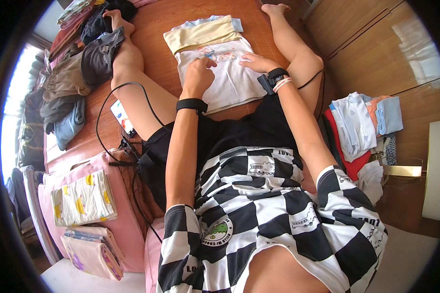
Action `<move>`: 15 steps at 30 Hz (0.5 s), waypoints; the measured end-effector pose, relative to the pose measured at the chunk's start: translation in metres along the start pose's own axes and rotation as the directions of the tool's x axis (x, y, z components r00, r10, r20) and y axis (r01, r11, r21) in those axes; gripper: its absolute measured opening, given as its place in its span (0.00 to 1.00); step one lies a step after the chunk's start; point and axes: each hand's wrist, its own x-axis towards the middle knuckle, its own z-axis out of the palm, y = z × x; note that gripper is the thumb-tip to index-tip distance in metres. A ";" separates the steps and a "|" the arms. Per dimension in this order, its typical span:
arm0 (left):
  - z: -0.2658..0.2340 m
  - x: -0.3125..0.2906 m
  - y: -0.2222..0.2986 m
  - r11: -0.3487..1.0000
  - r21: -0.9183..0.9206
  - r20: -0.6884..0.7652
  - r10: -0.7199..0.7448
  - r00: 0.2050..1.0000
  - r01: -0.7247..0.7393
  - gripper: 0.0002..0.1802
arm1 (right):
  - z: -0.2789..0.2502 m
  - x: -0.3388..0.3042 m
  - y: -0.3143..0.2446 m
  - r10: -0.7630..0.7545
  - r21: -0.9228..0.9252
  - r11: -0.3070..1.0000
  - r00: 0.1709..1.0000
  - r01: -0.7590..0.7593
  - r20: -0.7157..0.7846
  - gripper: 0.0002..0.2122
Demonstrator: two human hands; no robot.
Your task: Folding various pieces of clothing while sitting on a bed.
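Note:
A white T-shirt [220, 90] with a coloured print is spread on the wooden floor between my legs. Across its far end lies a folded pale yellow garment [200, 36], with a light blue edge showing beyond it. Over the left part of the print is my left hand [199, 74], its fingers loosely bent and nothing visible in them. My right hand [259, 63] is at the shirt's right edge, fingers stretched toward the print and holding nothing. Whether either hand presses on the cloth is hard to tell.
Dark and brown clothes [66, 73] are heaped at the far left. Folded yellow-patterned cloth [83, 198] and pink cloths [94, 251] rest on a pink surface. A clothes pile [352, 127] stands right, by wooden cabinets [362, 39]. A black cable [100, 117] loops over my left leg.

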 end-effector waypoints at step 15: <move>-0.018 0.004 -0.017 0.958 0.030 0.011 -0.285 0.958 0.285 0.16 | 0.003 -0.004 -0.004 -0.029 -0.021 0.999 0.996 0.027 -0.088 0.35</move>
